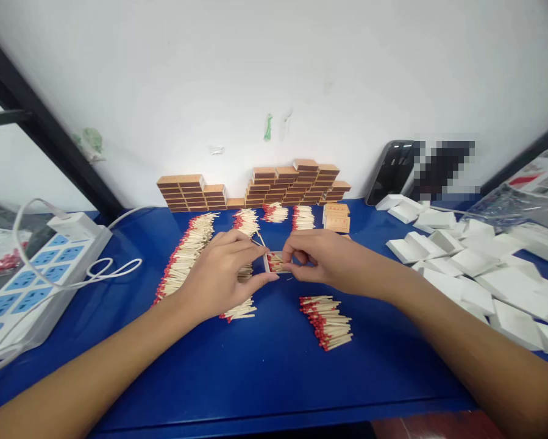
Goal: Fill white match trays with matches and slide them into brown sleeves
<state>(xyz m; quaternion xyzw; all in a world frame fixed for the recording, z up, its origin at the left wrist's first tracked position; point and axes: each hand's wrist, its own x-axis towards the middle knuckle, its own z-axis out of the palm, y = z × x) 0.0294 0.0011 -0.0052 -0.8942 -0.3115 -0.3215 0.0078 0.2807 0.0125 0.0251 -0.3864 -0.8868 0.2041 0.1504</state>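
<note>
Both my hands meet over the middle of a blue table. My left hand and my right hand pinch a small white matchbox tray between them, with red-tipped matches lying in it. A single match sticks out by my left fingertips. Loose matches lie around: a long row to the left, a small bundle under my left hand, and a pile below my right hand.
Stacked brown matchboxes line the white wall, with more match piles in front. Several white empty trays are spread at right. A power strip with white cable lies at left. A dark phone leans on the wall.
</note>
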